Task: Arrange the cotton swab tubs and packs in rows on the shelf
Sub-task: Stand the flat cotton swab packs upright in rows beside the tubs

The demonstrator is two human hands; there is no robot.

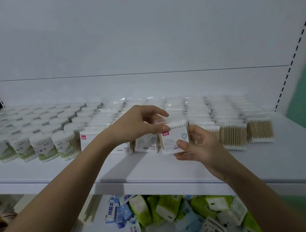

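Hands meet at the middle of the white shelf (155, 166), both on one flat pack of cotton swabs (174, 139). Left hand (139, 124) pinches the pack's top edge between thumb and fingertips; right hand (197, 145) grips its lower right corner, thumb across the front label. The pack stands upright at the front of a row, touching the labelled packs just at its nine o'clock. Over at three o'clock, more packs (234, 136) face out with bare wooden sticks showing. Round tubs (43, 149) with green labels fill the shelf towards nine o'clock, row behind row. Down at six o'clock, the lower shelf holds green wipe packets (166, 205) and blue-and-white boxes (112, 210) in a loose heap.
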